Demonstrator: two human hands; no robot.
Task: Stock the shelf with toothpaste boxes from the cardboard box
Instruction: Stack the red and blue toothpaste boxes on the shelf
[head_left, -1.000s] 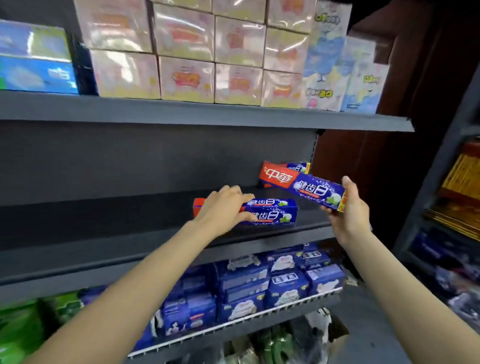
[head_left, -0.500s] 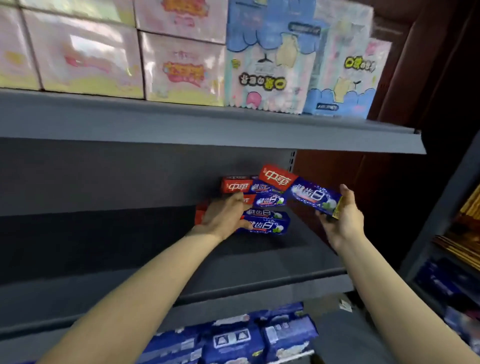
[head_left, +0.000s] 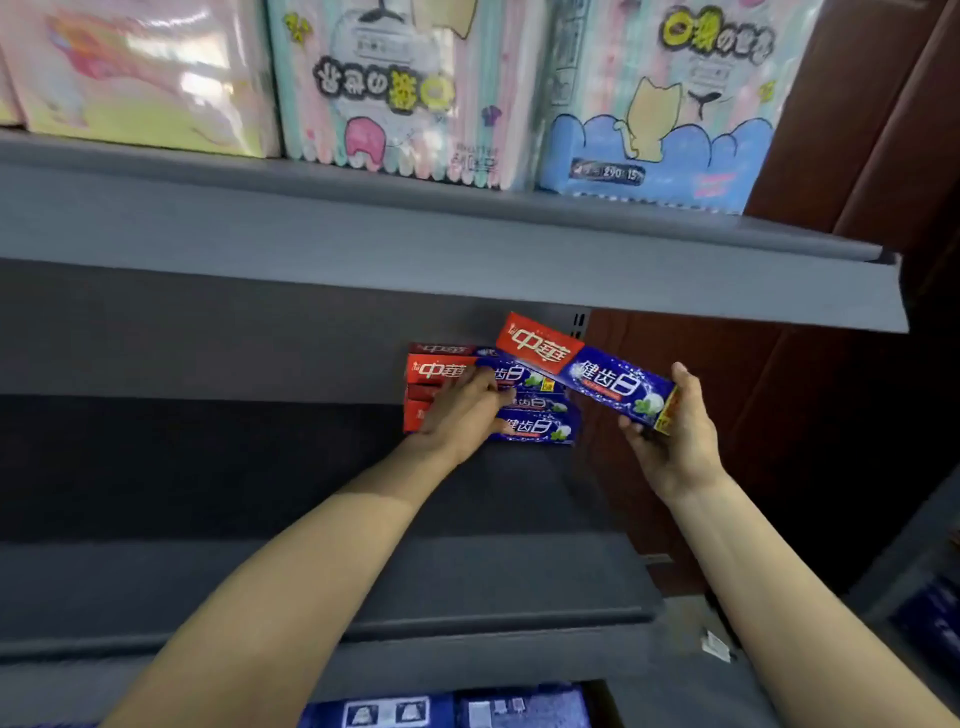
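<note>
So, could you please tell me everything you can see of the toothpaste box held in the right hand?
The toothpaste box is long and slim, seemingly printed card: red at its left end, blue with white characters along the rest. It tilts down to the right, in the air above the stacked boxes. The right hand grips its right end.

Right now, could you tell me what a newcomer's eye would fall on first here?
The red-and-blue toothpaste box held tilted in the right hand, beside the stacked toothpaste boxes at the back of the grey shelf. The left hand rests on that stack. Above sit pastel cartoon packs.
</note>
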